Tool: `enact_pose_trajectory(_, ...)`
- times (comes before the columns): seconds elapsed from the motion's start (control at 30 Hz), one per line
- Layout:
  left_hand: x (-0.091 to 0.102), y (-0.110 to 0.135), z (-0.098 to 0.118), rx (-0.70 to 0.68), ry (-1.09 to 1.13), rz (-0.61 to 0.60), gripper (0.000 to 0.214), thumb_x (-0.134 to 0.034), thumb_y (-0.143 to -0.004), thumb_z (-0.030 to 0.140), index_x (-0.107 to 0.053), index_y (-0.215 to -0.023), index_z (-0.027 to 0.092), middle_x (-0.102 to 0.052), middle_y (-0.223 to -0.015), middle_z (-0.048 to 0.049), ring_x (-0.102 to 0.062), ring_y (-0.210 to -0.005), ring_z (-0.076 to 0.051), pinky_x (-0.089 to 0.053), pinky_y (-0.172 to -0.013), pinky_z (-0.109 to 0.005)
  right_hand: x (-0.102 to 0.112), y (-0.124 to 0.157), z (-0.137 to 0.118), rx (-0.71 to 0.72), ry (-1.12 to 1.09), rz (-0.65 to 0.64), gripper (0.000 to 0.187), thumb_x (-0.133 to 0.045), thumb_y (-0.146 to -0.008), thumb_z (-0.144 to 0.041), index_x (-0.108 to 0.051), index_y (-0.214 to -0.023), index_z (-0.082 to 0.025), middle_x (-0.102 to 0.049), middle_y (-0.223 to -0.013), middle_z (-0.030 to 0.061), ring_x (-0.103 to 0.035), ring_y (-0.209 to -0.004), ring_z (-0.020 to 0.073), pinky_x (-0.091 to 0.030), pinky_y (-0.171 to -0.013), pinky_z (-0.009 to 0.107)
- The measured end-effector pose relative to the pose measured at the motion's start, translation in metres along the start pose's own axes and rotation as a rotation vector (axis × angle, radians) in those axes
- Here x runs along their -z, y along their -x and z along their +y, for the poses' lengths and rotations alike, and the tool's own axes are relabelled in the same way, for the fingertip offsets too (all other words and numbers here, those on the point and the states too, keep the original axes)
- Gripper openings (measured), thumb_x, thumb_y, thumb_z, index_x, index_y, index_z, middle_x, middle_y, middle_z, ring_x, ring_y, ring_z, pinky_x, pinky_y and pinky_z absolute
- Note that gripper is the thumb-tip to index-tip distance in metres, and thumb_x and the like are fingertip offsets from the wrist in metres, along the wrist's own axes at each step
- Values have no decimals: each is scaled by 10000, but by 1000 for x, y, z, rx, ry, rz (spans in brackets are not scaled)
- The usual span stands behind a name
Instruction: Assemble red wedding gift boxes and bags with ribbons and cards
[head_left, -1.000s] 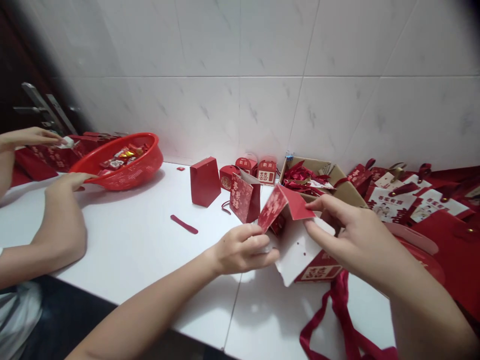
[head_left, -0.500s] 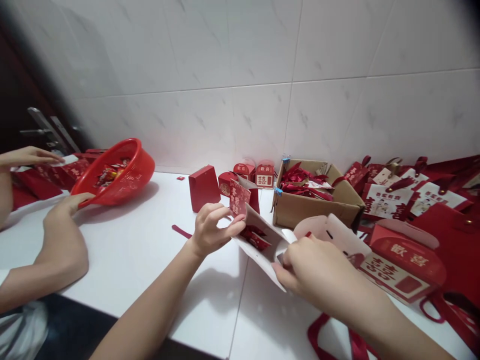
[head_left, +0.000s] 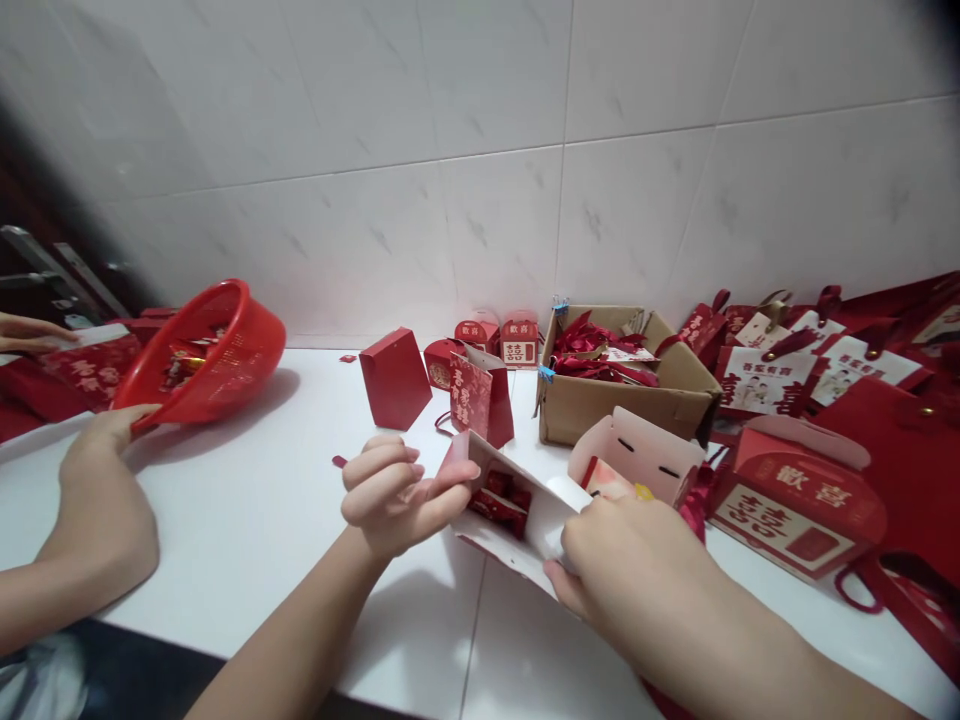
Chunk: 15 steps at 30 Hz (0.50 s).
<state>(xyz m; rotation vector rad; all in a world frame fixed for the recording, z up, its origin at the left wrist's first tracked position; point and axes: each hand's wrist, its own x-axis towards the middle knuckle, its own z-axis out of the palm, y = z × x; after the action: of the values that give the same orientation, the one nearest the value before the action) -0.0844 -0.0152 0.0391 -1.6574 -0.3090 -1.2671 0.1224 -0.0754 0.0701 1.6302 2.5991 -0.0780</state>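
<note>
Left of the cardboard box (head_left: 630,412) and nearer you than it, your left hand (head_left: 397,495) has its fingers loosely curled; thumb and forefinger meet the left end of the open paper bag (head_left: 551,520), though you cannot tell whether they pinch it. The bag lies just right of that hand, on the near-left side of the cardboard box, its long axis slanting down rightward between your hands. The red packets (head_left: 501,505) inside sit closer to your left fingertips. Your right hand (head_left: 637,555), in front of the cardboard box, pinches the bag's right end.
</note>
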Motion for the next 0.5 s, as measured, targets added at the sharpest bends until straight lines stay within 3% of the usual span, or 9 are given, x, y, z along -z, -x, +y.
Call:
enact_pose_trajectory(0.13,-5,7,0,64,0,-60,303,-596,-726,-42,-568,-737,260,-426,-802,-11,-492,-776,-149,-462,-579,-237,5,2,11,-37,-33,97,310,-486,-849,-156,-668,-601,-191,-618,-603,64,-580,-538,191,-210,-460,269)
enact_pose_trajectory(0.27,-6,22,-14,224,103,-190,264,-518,-745,-37,-546,-650,208,-544,-870,-41,-534,-983,-223,-491,-758,-359,20,7,30,-116,-251,382,355,-428,-924,-329,-656,-676,-216,-612,-584,16,-559,-537,149,-271,-464,249)
enact_pose_trajectory(0.4,0,34,-38,337,174,-222,192,-550,-770,17,-590,-718,198,-535,-796,-25,-547,-738,-145,-461,-605,-272,32,19,60,-150,-473,569,384,-469,-891,-485,-646,-672,-224,-568,-525,-16,-511,-454,113,-322,-430,229)
enact_pose_trajectory(0.5,1,42,-50,377,137,-280,208,-531,-768,20,-605,-676,192,-540,-716,-13,-481,-601,-116,-378,-528,-255,35,30,81,-170,-512,666,391,-500,-856,-555,-647,-681,-238,-547,-514,-29,-491,-438,103,-336,-409,213)
